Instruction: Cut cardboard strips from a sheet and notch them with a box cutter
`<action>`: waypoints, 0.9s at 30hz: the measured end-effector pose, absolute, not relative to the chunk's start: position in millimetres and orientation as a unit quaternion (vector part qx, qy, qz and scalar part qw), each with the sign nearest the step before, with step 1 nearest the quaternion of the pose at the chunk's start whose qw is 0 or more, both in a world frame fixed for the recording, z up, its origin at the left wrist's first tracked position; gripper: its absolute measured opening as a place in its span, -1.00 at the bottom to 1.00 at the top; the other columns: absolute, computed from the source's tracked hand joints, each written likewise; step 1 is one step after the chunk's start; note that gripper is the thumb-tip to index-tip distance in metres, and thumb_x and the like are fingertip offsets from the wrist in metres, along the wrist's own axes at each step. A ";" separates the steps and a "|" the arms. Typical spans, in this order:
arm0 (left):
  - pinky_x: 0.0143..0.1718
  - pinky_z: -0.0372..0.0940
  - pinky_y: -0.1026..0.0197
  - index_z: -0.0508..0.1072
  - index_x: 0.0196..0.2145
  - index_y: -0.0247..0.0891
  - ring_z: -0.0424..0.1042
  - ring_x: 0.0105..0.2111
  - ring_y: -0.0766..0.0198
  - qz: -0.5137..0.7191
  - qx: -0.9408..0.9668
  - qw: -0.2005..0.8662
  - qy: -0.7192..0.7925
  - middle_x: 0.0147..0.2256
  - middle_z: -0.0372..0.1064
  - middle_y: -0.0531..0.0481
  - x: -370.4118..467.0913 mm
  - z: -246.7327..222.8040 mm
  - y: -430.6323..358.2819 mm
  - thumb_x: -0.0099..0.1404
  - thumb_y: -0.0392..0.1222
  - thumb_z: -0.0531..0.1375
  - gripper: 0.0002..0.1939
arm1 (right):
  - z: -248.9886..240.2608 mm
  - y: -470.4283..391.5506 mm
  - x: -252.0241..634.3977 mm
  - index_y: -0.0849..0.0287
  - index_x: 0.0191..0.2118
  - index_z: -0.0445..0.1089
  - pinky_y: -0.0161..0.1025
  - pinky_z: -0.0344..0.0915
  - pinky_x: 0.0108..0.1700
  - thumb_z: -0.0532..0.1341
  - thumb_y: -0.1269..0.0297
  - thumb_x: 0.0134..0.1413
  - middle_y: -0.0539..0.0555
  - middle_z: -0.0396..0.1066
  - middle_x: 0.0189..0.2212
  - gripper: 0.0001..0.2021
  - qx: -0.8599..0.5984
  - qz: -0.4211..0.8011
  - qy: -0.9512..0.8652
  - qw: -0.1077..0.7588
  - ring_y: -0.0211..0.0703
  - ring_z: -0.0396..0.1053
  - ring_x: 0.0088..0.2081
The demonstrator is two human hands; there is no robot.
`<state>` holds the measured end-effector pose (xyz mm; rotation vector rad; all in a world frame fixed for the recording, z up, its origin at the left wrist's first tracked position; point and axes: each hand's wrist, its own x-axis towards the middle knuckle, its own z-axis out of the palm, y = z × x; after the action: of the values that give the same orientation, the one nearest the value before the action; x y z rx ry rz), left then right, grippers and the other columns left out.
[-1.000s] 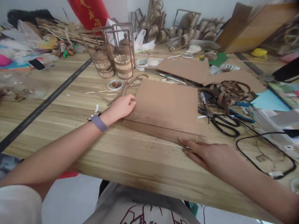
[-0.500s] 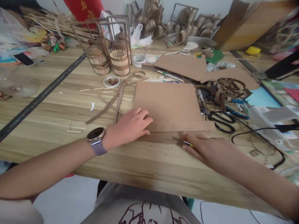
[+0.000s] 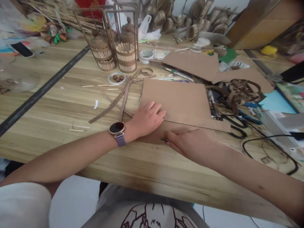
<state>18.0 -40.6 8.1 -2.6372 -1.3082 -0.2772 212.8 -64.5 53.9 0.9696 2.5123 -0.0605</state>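
My left hand (image 3: 148,117), a watch on its wrist, rests on the near left part of a brown cardboard sheet (image 3: 177,98), fingers loosely spread and holding nothing. A long cardboard strip (image 3: 213,125) lies along the sheet's near side, its right end sticking out past it. In front of the strip lies another piece of cardboard (image 3: 152,136), partly under both hands. My right hand (image 3: 190,142) is closed on a thin tool with a dark pointed tip (image 3: 163,139); the tip is at this near piece, pointing left. My fingers hide the tool's handle.
Brown paper strips (image 3: 114,101) and a dish of round beads (image 3: 117,78) lie left of the sheet. Lidded stick baskets in frames (image 3: 103,53) stand behind. Black-handled scissors (image 3: 237,126), cables and a tangle of strips (image 3: 247,91) crowd the right side.
My right hand has moved left with the tool, closer to my left hand. My left hand has shifted slightly right and up the sheet. The strip now lies at more of a slant.
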 end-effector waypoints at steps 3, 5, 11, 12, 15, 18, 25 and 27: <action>0.16 0.25 -0.12 0.43 0.09 -0.35 0.29 0.16 -0.07 -0.148 -0.899 0.086 -0.403 0.17 0.31 -0.30 17.9 -2.7 -39.4 0.49 -0.20 0.05 -0.68 | 54.2 -64.8 211.8 0.13 -0.24 0.40 -0.24 -0.21 -0.52 0.09 0.32 0.33 0.02 0.50 -0.52 -0.84 0.333 -0.006 0.916 0.223 -0.19 0.38 -0.53; 0.28 0.15 -0.16 0.37 0.18 -0.36 0.17 0.29 -0.09 -0.170 -0.905 0.061 -0.385 0.27 0.21 -0.34 16.7 -11.0 -37.9 0.50 -0.13 0.04 -0.60 | 52.9 -65.4 212.4 0.12 -0.26 0.40 -0.24 -0.23 -0.52 0.12 0.36 0.29 0.01 0.50 -0.54 -0.87 0.322 0.002 0.920 0.222 -0.19 0.37 -0.55; 0.35 0.02 -0.21 0.28 0.28 -0.40 0.06 0.37 -0.14 -0.164 -0.908 0.028 -0.384 0.35 0.09 -0.40 16.5 -21.1 -35.4 0.51 -0.02 0.02 -0.47 | 49.1 -66.1 212.7 0.13 -0.22 0.43 -0.22 -0.27 -0.54 0.12 0.42 0.27 0.02 0.49 -0.56 -0.86 0.313 0.021 0.924 0.218 -0.18 0.36 -0.57; 0.35 0.02 -0.21 0.27 0.29 -0.39 0.06 0.37 -0.13 -0.161 -0.908 0.029 -0.385 0.35 0.08 -0.39 16.9 -20.7 -35.4 0.51 0.00 0.02 -0.46 | 49.4 -66.0 212.2 0.13 -0.22 0.43 -0.22 -0.28 -0.54 0.12 0.42 0.26 0.02 0.50 -0.55 -0.86 0.311 0.023 0.925 0.219 -0.17 0.37 -0.55; 0.35 0.02 -0.20 0.25 0.31 -0.37 0.06 0.38 -0.11 -0.152 -0.907 0.032 -0.392 0.36 0.08 -0.38 18.1 -18.8 -36.0 0.51 0.02 0.02 -0.45 | 52.0 -65.5 210.4 0.13 -0.24 0.43 -0.22 -0.29 -0.53 0.12 0.41 0.26 0.03 0.50 -0.54 -0.86 0.308 0.028 0.925 0.221 -0.14 0.41 -0.52; 0.35 0.01 -0.19 0.24 0.32 -0.37 0.05 0.38 -0.12 -0.140 -0.908 0.027 -0.394 0.36 0.07 -0.39 19.1 -17.2 -36.5 0.51 0.04 0.02 -0.43 | 54.3 -65.2 209.0 0.12 -0.21 0.43 -0.21 -0.30 -0.54 0.13 0.41 0.26 0.01 0.49 -0.55 -0.86 0.309 0.027 0.923 0.230 -0.14 0.41 -0.53; 0.35 0.00 -0.18 0.24 0.32 -0.36 0.06 0.38 -0.11 -0.136 -0.907 0.023 -0.397 0.37 0.06 -0.37 20.4 -16.3 -36.8 0.50 0.07 0.03 -0.41 | 55.5 -64.6 207.0 0.13 -0.32 0.42 -0.23 -0.26 -0.52 0.15 0.48 0.21 0.00 0.45 -0.57 -0.85 0.307 0.016 0.928 0.210 -0.20 0.36 -0.55; 0.36 -0.01 -0.17 0.23 0.33 -0.36 0.05 0.38 -0.12 -0.131 -0.908 0.019 -0.399 0.37 0.06 -0.36 20.7 -16.2 -36.8 0.50 0.08 0.02 -0.39 | 56.9 -65.4 205.1 0.12 -0.31 0.42 -0.23 -0.25 -0.53 0.17 0.52 0.15 -0.01 0.45 -0.58 -0.84 0.310 0.022 0.923 0.226 -0.18 0.37 -0.55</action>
<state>20.7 -36.8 -16.2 -2.8166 -1.2370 -0.4072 205.1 -65.4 56.9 0.8558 2.5458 0.0595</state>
